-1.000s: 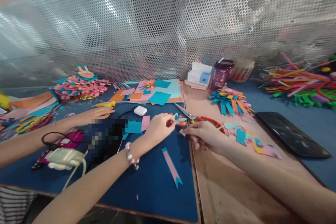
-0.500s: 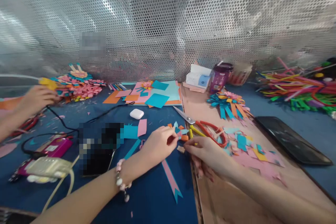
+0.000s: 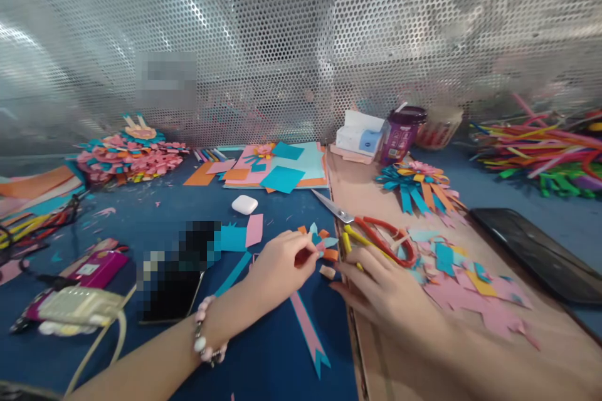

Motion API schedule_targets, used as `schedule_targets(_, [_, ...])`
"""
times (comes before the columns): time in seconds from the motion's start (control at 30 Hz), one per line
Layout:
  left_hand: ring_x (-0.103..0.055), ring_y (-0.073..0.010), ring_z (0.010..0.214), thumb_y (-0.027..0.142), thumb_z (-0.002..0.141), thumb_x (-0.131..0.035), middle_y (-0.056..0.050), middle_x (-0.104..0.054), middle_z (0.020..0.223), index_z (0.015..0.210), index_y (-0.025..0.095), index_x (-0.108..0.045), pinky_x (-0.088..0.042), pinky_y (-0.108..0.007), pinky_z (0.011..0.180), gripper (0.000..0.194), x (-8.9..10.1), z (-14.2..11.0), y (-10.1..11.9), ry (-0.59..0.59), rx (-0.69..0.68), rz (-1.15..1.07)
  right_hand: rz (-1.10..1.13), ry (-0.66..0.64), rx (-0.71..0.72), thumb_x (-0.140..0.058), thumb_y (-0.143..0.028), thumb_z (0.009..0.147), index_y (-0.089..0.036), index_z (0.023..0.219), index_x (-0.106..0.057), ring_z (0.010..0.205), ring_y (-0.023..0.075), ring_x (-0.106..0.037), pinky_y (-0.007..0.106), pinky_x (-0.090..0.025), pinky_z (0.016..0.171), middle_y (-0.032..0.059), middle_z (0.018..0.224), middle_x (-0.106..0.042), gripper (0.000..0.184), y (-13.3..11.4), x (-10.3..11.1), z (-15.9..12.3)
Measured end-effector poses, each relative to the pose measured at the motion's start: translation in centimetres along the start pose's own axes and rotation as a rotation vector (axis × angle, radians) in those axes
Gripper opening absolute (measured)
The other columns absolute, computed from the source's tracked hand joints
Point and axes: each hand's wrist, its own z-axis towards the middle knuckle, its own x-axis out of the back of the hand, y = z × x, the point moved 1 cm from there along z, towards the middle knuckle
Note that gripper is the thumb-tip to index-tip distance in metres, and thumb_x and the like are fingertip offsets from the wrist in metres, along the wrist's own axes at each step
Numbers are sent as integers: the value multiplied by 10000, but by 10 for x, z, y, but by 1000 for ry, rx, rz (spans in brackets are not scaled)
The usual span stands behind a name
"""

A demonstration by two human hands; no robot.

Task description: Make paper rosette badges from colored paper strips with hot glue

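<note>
My left hand (image 3: 288, 264) wears a beaded bracelet (image 3: 202, 338), and its thumb and forefinger are pinched together at the edge of a small paper flower (image 3: 324, 243) with orange, pink and light blue petals. My fingers cover part of that flower. To its right, my right hand (image 3: 376, 285) is open, thumb and fingers apart, beside a small beige piece (image 3: 327, 272). Its fingertips are near the yellow handles (image 3: 355, 239) of a tool partly hidden by the hand. Just beyond lie orange-handled scissors (image 3: 383, 235). Below my left hand lies a pink-and-blue paper ribbon (image 3: 308, 332).
Paper scraps (image 3: 475, 288) are scattered at the right, near a black phone (image 3: 522, 250). Left of my hands lie another phone (image 3: 169, 294), a white earbud case (image 3: 244, 204) and a purple power bank (image 3: 98, 266). Coloured sheets (image 3: 310, 163) and a purple cup (image 3: 402, 135) stand farther back.
My right hand has shifted from a pinch by the flower to a spread pose near the yellow handles. My left hand has stayed at the flower. Another person's hand at the left has left view.
</note>
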Motion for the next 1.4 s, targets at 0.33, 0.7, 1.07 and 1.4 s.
schedule_targets(0.33, [-560,-172,783,122,820,-558,-24,-629,777,775,167,-634,-442,-293,718,99,0,-5,10,-22,18,18,-42,45,8,-523,-229,898,-136,763,-631,667,185,-541,308,-493,563,63,714,-569,196,-1,-10,-1])
schedule_targets(0.7, [-558,-159,781,127,846,-536,-6,-651,805,780,174,-603,-438,-308,746,106,-5,-10,8,-11,-62,34,-81,49,-44,-514,-203,886,-143,737,-621,659,186,-527,310,-479,558,52,698,-556,193,-9,-6,2])
schedule_targets(1.07, [-568,-164,771,146,859,-510,-23,-647,796,781,159,-610,-454,-353,824,128,-5,-8,11,-42,-65,61,-85,14,-97,-516,-231,893,-158,759,-624,708,186,-535,307,-468,609,54,736,-568,187,-11,-8,0])
schedule_targets(1.4, [-610,-156,773,168,882,-485,-12,-667,783,799,181,-637,-431,-360,917,174,-1,-10,14,-27,-72,55,-111,-15,-104,-525,-252,896,-163,759,-612,740,196,-537,320,-459,656,49,745,-564,185,-11,-8,1])
